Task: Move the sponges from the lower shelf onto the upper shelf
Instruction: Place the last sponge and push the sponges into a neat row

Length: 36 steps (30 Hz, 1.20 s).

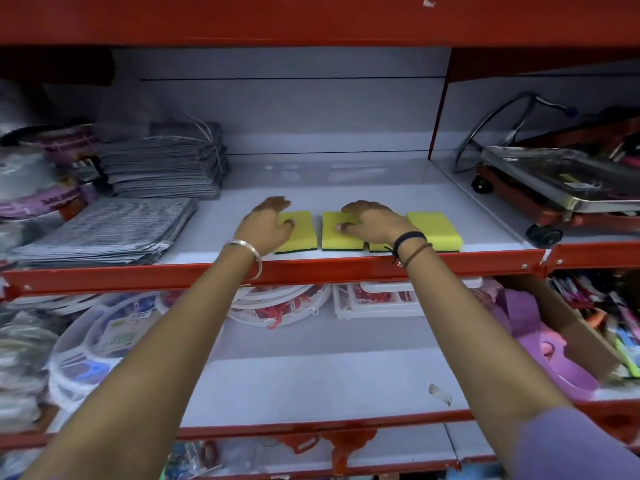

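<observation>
While both hands, left [273, 221] and right [369, 221], rest flat and loose, gripping nothing, on sponges [434, 230] along the upper shelf's [346, 268] front edge, square the row gently.

Your hands rest on 4 yellow sponges [300, 229] with dark green undersides, on a white upper shelf [346, 188] edged in red. Grey striped cloths [114, 233] are stacked left.

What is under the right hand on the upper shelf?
The right hand lies on two yellow sponges: one largely visible, the other mostly covered by the wrist. What else it hides cannot be seen.
</observation>
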Motion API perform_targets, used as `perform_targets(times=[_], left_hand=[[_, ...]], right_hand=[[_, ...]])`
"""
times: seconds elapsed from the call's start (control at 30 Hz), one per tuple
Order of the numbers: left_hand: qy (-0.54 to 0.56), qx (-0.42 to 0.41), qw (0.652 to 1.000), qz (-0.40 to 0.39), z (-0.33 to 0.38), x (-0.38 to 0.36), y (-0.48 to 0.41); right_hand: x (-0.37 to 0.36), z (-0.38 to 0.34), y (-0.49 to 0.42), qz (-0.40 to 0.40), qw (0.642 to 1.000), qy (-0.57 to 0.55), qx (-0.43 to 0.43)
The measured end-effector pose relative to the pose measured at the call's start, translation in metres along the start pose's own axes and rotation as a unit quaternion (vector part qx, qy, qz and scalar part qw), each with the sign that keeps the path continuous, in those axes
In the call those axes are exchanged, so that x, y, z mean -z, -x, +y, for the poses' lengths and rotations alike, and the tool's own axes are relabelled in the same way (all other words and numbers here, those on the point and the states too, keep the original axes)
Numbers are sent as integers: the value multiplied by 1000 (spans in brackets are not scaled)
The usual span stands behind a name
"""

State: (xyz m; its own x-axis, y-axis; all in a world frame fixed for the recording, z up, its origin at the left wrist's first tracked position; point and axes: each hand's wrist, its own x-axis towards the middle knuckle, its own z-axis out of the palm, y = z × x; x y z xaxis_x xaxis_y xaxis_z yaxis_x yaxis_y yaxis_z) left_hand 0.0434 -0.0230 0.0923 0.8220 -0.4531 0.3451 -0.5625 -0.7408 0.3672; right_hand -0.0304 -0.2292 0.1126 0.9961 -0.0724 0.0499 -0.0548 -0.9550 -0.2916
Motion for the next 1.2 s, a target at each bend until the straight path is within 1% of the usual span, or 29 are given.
perform_targets(times=[0.03,0.07,0.1,0.17,0.37,0.8,1.03,1.2], left_hand=[[-21,3,997,-73,0,-1,-9],[-49,7,991,-128,0,-2,-15],[-66,9,985,-159,-1,-3,-18],[-62,11,982,-180,-3,0,-19],[-63,2,978,-200,-7,16,-4],[-72,5,980,-186,3,25,25],[-73,11,980,-186,7,25,28],[-77,15,979,-189,9,24,27]], right_hand=[[-1,-4,-1,-15,1000,22,-1],[-2,-8,-2,-28,999,36,-1],[-2,-10,-3,-38,999,38,-1],[-5,-14,-3,-49,999,24,1],[-13,-18,5,-35,999,-16,2],[-20,-34,25,-16,998,-54,8],[-21,-35,26,-9,998,-57,7],[-21,-38,24,11,998,-58,3]])
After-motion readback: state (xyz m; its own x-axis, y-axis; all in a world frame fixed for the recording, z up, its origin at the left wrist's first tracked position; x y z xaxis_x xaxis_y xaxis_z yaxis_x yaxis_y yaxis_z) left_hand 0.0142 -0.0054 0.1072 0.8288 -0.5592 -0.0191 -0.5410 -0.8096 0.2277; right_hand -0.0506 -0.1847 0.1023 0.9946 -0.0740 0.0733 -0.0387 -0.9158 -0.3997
